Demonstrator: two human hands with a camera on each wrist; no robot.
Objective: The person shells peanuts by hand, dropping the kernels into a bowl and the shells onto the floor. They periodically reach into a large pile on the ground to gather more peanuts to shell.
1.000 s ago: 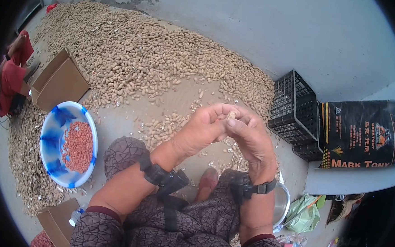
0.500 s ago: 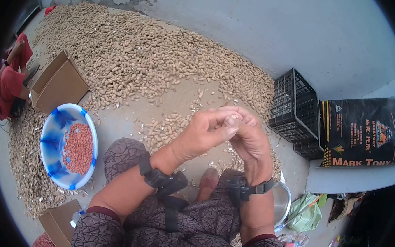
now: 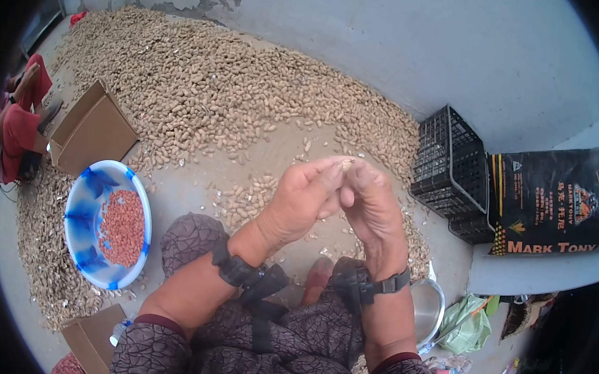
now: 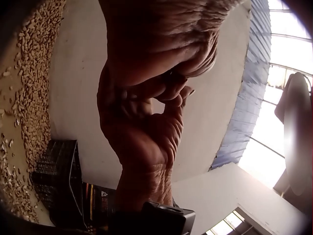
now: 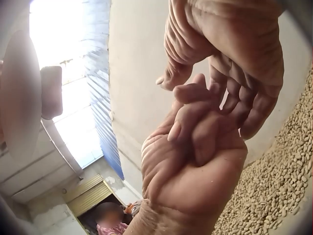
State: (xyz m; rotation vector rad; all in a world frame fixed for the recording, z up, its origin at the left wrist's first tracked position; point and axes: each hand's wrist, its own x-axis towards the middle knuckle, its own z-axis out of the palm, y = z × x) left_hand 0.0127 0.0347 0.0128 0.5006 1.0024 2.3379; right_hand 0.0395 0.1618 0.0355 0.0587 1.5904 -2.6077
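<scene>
Pinching a small tan peanut between their fingertips, the left hand and the right hand meet well to the right of the blue-and-white basin. The grip of each is closed about the peanut, fingers curled in and thumbs bent; both wrist views hide the peanut itself behind the fingers. Black straps circle the wrists. Loose peanuts lie scattered on the floor between the hands and the basin. Reddish kernels lie inside the basin, covering part of its bottom. Past its far side, a cardboard box tilts close by, and the big peanut pile spreads from there far to the basin's right, along the grey wall. Left of the basin runs a heap of shells; beyond it, at the picture's edge, sits another person in red. Far to the basin's right stand black plastic crates, with a black printed sack farther out. A metal bowl and a pale green bag lie on that same side, lower down.
</scene>
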